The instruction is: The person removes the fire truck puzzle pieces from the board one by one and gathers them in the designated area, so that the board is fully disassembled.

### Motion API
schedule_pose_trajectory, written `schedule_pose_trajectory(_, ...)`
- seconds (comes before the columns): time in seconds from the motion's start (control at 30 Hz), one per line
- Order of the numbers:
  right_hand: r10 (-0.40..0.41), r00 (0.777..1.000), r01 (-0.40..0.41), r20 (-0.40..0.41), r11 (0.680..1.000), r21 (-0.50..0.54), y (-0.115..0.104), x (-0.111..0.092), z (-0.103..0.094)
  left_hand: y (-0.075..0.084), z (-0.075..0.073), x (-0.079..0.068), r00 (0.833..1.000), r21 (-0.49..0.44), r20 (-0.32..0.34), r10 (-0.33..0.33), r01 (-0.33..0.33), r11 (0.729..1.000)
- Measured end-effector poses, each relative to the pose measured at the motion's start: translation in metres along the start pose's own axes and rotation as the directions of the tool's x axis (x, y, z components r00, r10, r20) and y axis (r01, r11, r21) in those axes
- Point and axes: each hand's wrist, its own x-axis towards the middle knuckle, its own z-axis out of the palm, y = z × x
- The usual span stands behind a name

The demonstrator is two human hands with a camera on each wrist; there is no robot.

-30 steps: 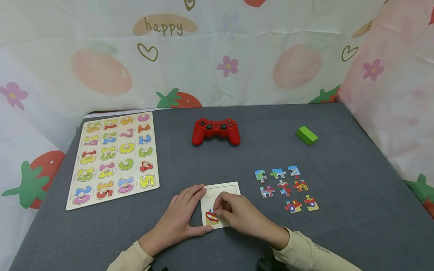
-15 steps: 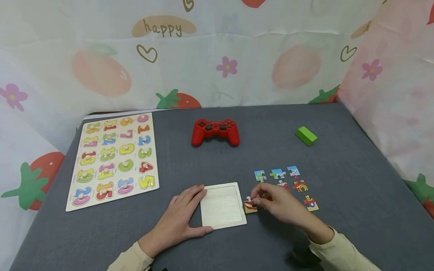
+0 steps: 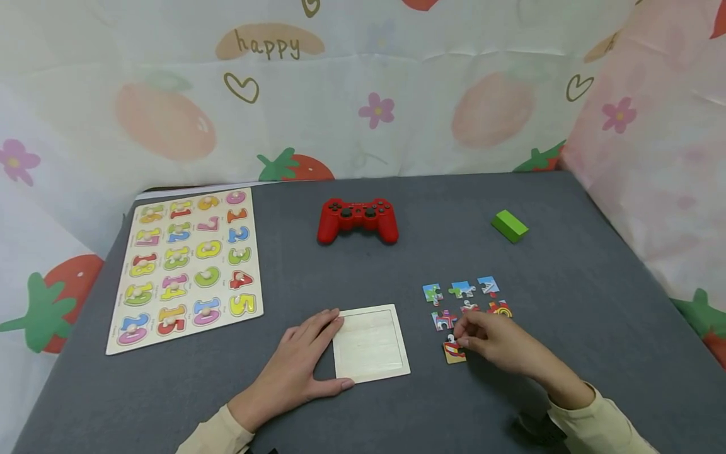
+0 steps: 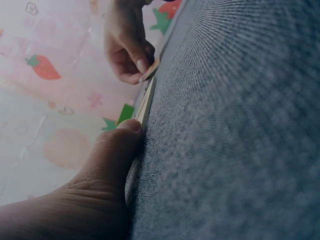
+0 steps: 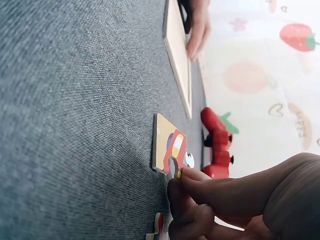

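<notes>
A shallow wooden puzzle tray (image 3: 372,343) with a bare inside lies on the table. Along its left side rests my left hand (image 3: 300,362), fingers stretched to the far corner and thumb at the near one. To the tray's right, my right hand (image 3: 496,343) pinches a jigsaw piece (image 3: 454,354) by its right side, between thumb and index finger. The right wrist view has this piece (image 5: 170,145) low over the grey cloth, its picture red, yellow and tan. Other jigsaw pieces (image 3: 462,289) lie in loose rows just beyond; some are hidden behind the hand.
At the back left lies a wooden number board (image 3: 187,268) with knobbed numerals. A red game controller (image 3: 358,221) sits at the back middle, and a green block (image 3: 510,226) farther right. A printed curtain (image 3: 340,82) hangs behind the grey table (image 3: 317,416).
My right hand has carried the jigsaw piece out of the tray's near left corner, rightward to the near side of the other pieces. The left hand has stayed at the tray.
</notes>
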Motion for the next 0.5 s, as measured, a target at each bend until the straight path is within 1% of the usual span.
schedule_pose_trajectory(0.13,0.0,1.0,-0.001,-0.029,0.999,-0.035,-0.001,0.001,0.003,0.0,0.001,0.0,1.0,-0.002,0.003,-0.003,0.003,1.0)
schedule_pose_trajectory(0.3,-0.02,0.998,0.015,-0.064,0.997,-0.069,-0.004,0.002,0.005,0.0,0.002,0.0,1.0,0.001,-0.008,0.004,-0.004,1.0)
schedule_pose_trajectory(0.4,-0.01,0.995,0.002,-0.095,0.996,-0.091,-0.007,0.002,0.003,0.0,0.002,0.0,1.0,-0.003,-0.015,0.005,-0.005,1.0)
schedule_pose_trajectory(0.47,0.004,0.991,-0.017,-0.132,0.995,-0.098,-0.011,0.003,0.002,0.0,0.001,0.001,1.0,-0.036,-0.014,-0.008,0.008,0.999)
schedule_pose_trajectory(0.5,0.005,0.987,-0.023,-0.159,0.993,-0.114,-0.013,0.004,0.001,0.0,0.001,0.003,1.0,-0.072,-0.013,-0.02,0.019,0.997)
